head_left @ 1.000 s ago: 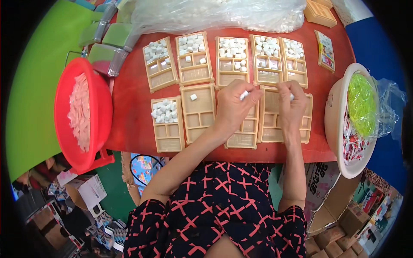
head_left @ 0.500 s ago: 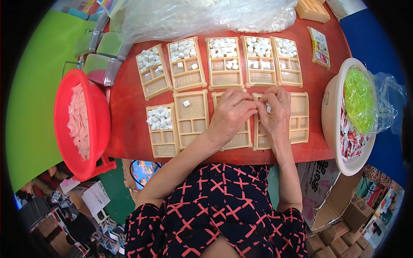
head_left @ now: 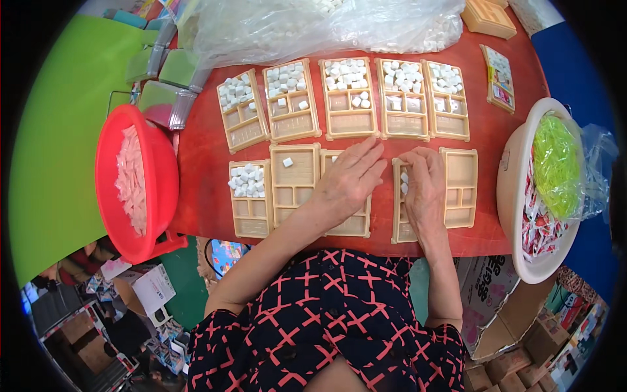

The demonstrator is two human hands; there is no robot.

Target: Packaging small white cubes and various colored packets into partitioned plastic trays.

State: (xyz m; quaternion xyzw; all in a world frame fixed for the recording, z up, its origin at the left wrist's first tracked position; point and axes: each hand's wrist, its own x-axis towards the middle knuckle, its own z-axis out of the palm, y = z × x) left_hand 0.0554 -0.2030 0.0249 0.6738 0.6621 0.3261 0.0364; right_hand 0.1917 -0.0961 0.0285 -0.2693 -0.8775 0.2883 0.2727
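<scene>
While left hand (head_left: 354, 178) is hanging over middle tray (head_left: 351, 224), fingers extended, right hand (head_left: 424, 188) is covering next tray (head_left: 403, 230) by near edge of table (head_left: 199, 199), grip unclear; white cubes (head_left: 404, 183) are looking light, soft, sides suiting gentle pinch.

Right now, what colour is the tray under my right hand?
The tray is light tan, seen best in the head view.
</scene>
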